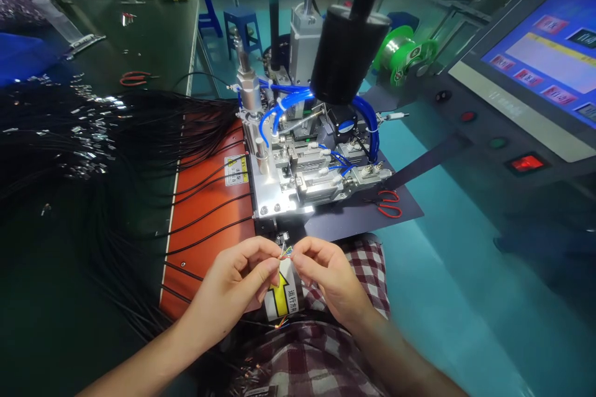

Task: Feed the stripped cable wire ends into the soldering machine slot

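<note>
Fine coloured wires [285, 254] stretch across the small gap between my two hands, yellow-green, red and blue among them. My left hand [249, 276] pinches them from the left between thumb and index finger. From the right, my right hand [326, 273] pinches the same wires with its fingertips. Just beyond the fingertips is a small metal fixture [282, 237] at the machine's front. Below the hands lies a white label with a yellow arrow [280, 294]. Another cable end with splayed coloured wires [281, 322] rests nearer to me.
A metal machine with blue air hoses [321, 167] stands ahead. Black cables [209, 198] cross the orange panel [200, 242] on the left. Red-handled scissors [390, 205] lie on the dark plate; red-handled pliers [135, 79] lie at far left. A control screen [549, 56] is at right.
</note>
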The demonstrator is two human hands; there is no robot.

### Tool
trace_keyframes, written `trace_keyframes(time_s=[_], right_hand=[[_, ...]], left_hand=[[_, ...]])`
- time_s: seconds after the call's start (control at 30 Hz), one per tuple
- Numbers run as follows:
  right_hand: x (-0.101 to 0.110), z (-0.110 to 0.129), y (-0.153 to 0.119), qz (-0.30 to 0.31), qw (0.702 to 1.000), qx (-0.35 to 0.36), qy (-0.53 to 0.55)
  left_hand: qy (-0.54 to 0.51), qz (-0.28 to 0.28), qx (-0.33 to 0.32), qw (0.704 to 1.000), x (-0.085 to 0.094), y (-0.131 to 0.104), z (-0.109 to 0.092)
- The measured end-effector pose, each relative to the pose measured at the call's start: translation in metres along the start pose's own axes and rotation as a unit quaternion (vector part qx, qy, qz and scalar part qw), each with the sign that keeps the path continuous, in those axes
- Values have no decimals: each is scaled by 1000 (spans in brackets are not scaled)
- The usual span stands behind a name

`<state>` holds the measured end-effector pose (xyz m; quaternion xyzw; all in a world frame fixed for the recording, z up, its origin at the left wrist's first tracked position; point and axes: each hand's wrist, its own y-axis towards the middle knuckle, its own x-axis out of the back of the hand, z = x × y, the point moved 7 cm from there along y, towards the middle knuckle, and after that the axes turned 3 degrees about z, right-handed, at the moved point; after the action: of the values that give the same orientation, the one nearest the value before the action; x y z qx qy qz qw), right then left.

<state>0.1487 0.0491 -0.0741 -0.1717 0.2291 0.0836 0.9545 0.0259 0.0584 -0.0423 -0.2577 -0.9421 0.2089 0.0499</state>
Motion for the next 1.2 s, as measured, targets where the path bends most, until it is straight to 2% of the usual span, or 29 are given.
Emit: trace_keyframes(time_s=[0.23, 0.43, 0.63, 0.77, 0.87, 1.0, 1.2], right_hand=[[-6, 7, -6, -18, 995, 29, -91], [-13, 6, -13, -86, 976, 95, -176], [-14, 3, -15, -103, 959, 135, -227], [-12, 8, -13, -91, 959, 129, -236], [-7, 13, -11, -66, 968, 111, -215], [1, 19, -9, -66, 977, 98, -179], [-6, 16, -5, -57, 980, 84, -173]], left_hand=[[-35, -15, 5, 999, -1, 0, 4], [-94, -35, 6, 995, -3, 0, 9], [-126, -31, 51, 990, -1, 4, 18], [-126, -29, 54, 990, 2, 5, 19], [-135, -20, 52, 989, 3, 4, 19], [-149, -1, 61, 987, 2, 4, 20], [-130, -21, 40, 991, 6, 6, 17]])
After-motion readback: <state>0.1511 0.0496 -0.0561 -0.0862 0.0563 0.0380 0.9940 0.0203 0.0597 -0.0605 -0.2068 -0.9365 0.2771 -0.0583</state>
